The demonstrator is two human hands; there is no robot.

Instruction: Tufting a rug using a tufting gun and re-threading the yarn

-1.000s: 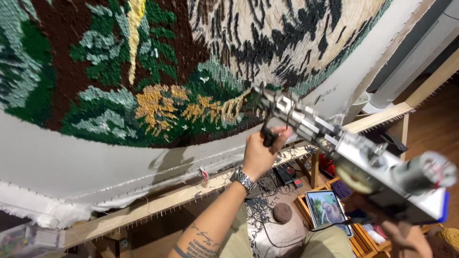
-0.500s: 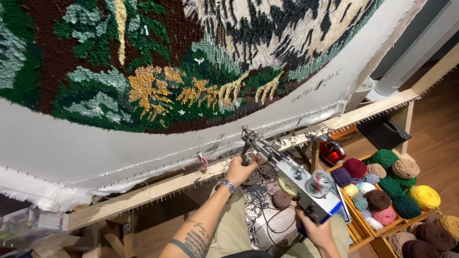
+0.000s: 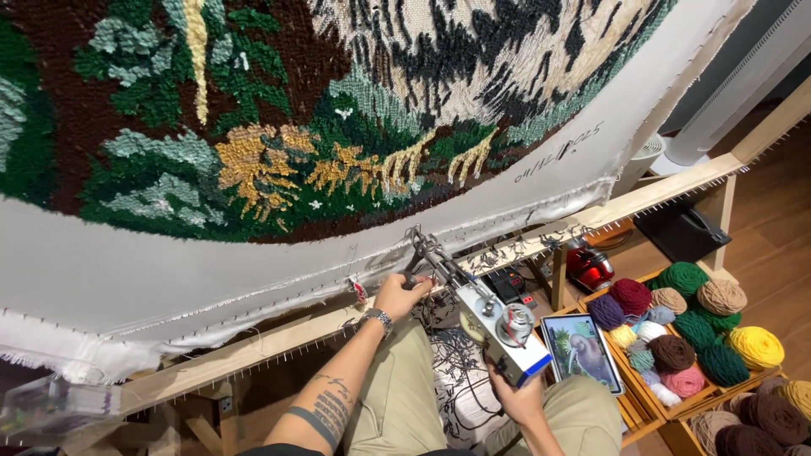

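The tufting gun point(image 3: 481, 308) is clamped in both my grips: left hand point(image 3: 401, 295) at front handle, right hand point(image 3: 515, 397) at rear, below the tufted rug point(image 3: 338, 110).

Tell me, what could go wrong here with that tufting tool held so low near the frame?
The tufting gun is held in both hands, left hand at the front grip, right hand at the back. Its tip sits close to the spiked wooden frame rail, so it might snag there. Loose yarn scraps lie tangled under the gun and could catch in it. The tablet rests close beside the right hand and might get knocked.
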